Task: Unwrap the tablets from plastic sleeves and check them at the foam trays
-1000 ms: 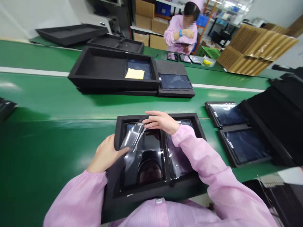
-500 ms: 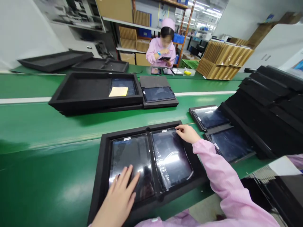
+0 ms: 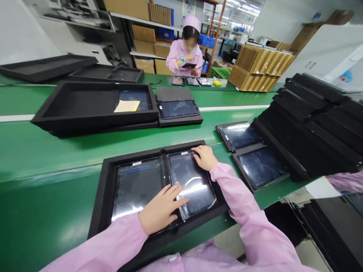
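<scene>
A black foam tray (image 3: 98,200) in front of me holds two dark tablets side by side, both wrapped in clear film. Each has a small white label at its far edge. My left hand (image 3: 163,207) reaches across the divider with its fingers spread over the lower left part of the right tablet (image 3: 188,172). At that tablet's far right corner is my right hand (image 3: 205,156), its fingers loosely bent and a little apart, touching the edge. The left tablet (image 3: 138,185) lies in its own compartment, partly covered by my left hand and sleeve.
Black foam trays (image 3: 309,132) are stacked to the right, beside two tablets (image 3: 259,166) on foam. Farther back, another foam tray (image 3: 90,100) contains a tablet and a yellow paper (image 3: 126,106). Across the green bench (image 3: 42,211), a co-worker (image 3: 185,53) holds a tablet.
My left hand has moved right, from the left tablet onto the right one. My right hand stays at the far right corner, its fingers loosened from a pinch. The whole view has shifted slightly.
</scene>
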The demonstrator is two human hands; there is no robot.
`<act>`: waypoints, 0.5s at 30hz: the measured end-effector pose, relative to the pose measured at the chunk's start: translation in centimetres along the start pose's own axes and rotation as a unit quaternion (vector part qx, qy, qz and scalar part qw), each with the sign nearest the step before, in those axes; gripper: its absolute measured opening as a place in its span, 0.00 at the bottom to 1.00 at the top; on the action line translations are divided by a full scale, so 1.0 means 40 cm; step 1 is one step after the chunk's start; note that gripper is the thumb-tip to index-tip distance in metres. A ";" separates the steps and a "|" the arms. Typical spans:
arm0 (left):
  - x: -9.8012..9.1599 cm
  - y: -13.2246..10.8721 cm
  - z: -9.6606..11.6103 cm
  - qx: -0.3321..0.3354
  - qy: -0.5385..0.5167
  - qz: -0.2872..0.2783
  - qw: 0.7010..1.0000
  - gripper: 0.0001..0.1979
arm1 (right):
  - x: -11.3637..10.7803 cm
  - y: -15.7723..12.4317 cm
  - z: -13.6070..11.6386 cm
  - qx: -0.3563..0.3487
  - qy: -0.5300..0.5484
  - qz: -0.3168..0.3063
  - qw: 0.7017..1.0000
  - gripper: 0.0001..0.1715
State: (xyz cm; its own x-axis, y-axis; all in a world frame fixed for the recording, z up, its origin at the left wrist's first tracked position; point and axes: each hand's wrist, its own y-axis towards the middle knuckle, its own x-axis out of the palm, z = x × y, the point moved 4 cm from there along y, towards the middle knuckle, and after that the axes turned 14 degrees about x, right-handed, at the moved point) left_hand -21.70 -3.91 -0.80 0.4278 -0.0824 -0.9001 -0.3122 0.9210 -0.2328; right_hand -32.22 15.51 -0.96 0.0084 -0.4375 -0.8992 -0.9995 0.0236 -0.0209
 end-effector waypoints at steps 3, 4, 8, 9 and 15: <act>0.016 0.014 -0.015 0.047 -0.024 0.041 0.998 0.25 | -0.029 -0.055 0.043 -0.032 0.070 0.019 0.997 0.22; 0.022 0.013 -0.024 0.054 -0.032 0.058 0.996 0.21 | -0.040 -0.081 0.057 -0.040 0.093 0.029 0.994 0.22; 0.052 0.005 -0.055 0.088 -0.072 0.100 0.989 0.08 | -0.058 -0.189 0.086 -0.060 0.176 0.067 0.980 0.18; 0.060 0.004 -0.061 0.099 -0.082 0.106 0.986 0.08 | -0.053 -0.211 0.085 -0.060 0.194 0.073 0.976 0.18; 0.081 -0.004 -0.065 0.105 -0.116 0.133 0.979 0.07 | 0.007 -0.269 0.052 -0.057 0.251 0.061 0.964 0.15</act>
State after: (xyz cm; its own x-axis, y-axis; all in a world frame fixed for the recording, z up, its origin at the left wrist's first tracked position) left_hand -22.49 -5.30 -4.63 0.5435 0.2365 -0.8054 -0.2675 0.9583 0.1009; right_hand -21.40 16.99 -1.87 -0.0965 -0.8183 -0.5666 -0.9892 0.0157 0.1458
